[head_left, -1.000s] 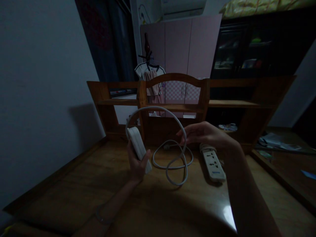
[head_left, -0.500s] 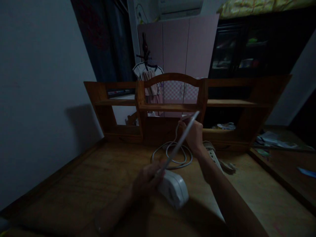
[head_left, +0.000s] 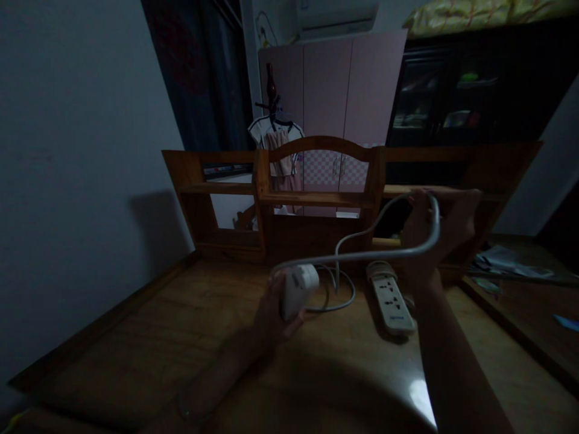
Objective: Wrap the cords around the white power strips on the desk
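My left hand (head_left: 274, 313) is closed around a white block-shaped device (head_left: 296, 292) with a rounded end, held above the wooden desktop; its exact kind cannot be made out. A pale cord (head_left: 362, 256) stretches from beside the device across to my right hand (head_left: 436, 226). That hand is raised at the right, fingers bent and pinching the cord where it curves back. From there the cord drops to a loose coil behind the device. A white power strip (head_left: 392, 304) lies on the desktop between my hands, its own cord bundled at the far end.
A wooden shelf unit (head_left: 316, 198) stands along the desktop's (head_left: 190, 325) back edge. The wall (head_left: 81, 181) rises on the left. Papers and bags (head_left: 506, 262) lie on a surface at the right. Behind are a pink wardrobe (head_left: 328, 96) and hanging clothes (head_left: 278, 135).
My right hand has moved to the right and a little up, drawing the cord across. The device in my left hand has turned and risen slightly. The power strip shows more fully.
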A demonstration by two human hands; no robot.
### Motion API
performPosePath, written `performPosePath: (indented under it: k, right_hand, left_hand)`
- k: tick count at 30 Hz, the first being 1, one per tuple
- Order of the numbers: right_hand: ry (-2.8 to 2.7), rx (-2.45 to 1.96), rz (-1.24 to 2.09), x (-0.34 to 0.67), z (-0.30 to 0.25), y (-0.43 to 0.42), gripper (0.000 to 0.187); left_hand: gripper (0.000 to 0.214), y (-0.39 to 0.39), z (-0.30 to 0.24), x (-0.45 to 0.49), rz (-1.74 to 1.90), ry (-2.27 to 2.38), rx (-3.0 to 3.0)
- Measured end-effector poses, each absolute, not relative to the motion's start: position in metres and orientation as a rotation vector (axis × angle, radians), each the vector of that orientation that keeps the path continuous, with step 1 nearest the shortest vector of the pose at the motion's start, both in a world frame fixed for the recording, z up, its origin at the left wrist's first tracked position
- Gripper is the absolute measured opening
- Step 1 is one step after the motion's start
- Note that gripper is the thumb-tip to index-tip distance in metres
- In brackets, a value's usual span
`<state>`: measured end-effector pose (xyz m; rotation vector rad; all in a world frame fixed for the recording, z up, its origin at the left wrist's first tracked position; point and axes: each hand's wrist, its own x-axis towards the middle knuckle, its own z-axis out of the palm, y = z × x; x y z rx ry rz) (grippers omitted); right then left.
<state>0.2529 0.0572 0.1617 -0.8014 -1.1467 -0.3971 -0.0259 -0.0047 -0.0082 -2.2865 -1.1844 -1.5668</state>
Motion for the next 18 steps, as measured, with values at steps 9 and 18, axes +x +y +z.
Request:
performPosePath:
  k: [9, 18]
  right_hand:
    - [-1.857, -0.975, -0.104, 0.207, 0.120, 0.105, 0.007]
    - [-2.099, -1.002, 0.286, 0.199, 0.067, 0.134, 0.019]
  left_hand:
    - [0.086, 0.008, 0.001, -0.030, -1.989, -1.433, -2.064]
    - [0.083, 0.012, -0.005, -0.031, -1.857, -1.421, -2.335]
